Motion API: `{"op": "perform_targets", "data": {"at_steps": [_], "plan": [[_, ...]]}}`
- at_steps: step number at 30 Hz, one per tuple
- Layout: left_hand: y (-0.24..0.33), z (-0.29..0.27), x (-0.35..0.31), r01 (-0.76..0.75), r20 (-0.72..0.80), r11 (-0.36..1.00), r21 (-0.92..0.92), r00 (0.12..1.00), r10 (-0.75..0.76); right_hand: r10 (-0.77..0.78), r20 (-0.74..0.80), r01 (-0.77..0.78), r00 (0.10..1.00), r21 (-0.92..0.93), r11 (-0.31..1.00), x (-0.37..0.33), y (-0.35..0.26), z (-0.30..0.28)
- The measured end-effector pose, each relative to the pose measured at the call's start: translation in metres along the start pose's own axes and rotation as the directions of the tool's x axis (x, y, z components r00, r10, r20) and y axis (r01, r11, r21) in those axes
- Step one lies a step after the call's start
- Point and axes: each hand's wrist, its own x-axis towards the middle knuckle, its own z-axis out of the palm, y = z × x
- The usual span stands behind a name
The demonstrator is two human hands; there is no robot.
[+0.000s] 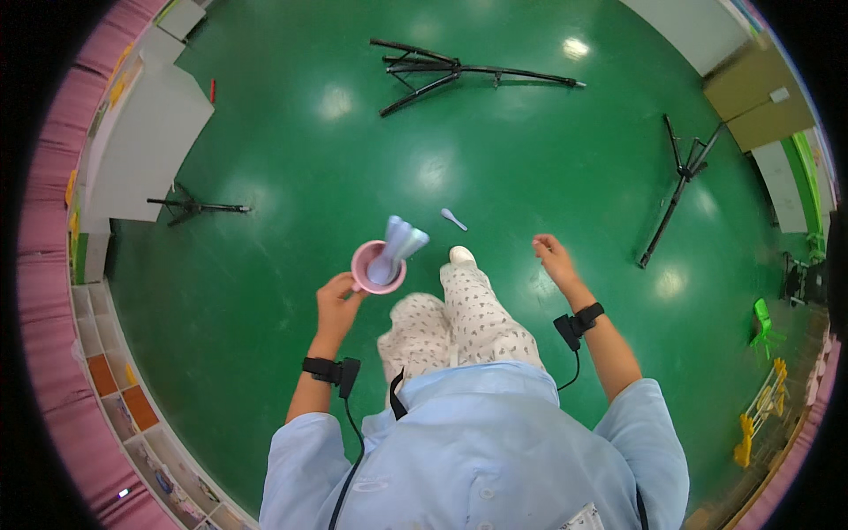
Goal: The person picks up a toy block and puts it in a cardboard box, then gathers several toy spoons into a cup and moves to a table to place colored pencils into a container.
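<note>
My left hand (pixel 337 302) is closed on the handle of a pink cup (pixel 359 265), held out over the floor on my left side. Several pale blue and mint spoons (pixel 402 240) stand in the cup, leaning to the right past its rim. Another pale blue spoon (pixel 454 219) lies alone on the green floor, just beyond my white shoe (pixel 461 255). My right hand (pixel 554 258) hangs in the air to the right of that spoon, its fingers curled in; I cannot make out anything between them.
Folded black tripod stands lie on the green floor (pixel 291 168): one far ahead (pixel 459 68), one at right (pixel 683 172), a smaller one at left (pixel 190 208). White shelving (pixel 168 450) runs along the left edge. A green toy chair (pixel 761 325) sits at right.
</note>
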Motion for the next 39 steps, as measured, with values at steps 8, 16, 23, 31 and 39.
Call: {"op": "perform_targets", "data": {"at_steps": [8,16,23,31,39], "plan": [[-0.130,0.005,0.068,0.220,-0.255,0.975,-0.045,0.941,-0.224,0.144,0.163,-0.112,0.976,-0.195,0.974,0.142,0.105,0.071],[-0.248,0.038,0.072,0.275,-0.330,0.959,-0.063,0.901,-0.280,0.141,0.145,-0.033,0.979,-0.574,0.818,0.228,0.242,0.137],[-0.285,0.045,0.066,0.333,-0.356,0.935,-0.120,0.865,-0.354,0.221,0.282,0.119,0.934,-0.827,0.550,0.225,0.269,0.180],[-0.215,0.033,0.135,0.219,-0.236,0.949,-0.226,0.933,-0.272,0.087,-0.006,-0.068,0.996,-0.687,0.724,0.201,0.170,0.107],[-0.041,-0.023,0.179,0.204,-0.026,0.976,-0.070,0.978,-0.207,-0.256,-0.193,0.211,0.947,-0.228,0.951,0.091,-0.103,-0.013]]}}
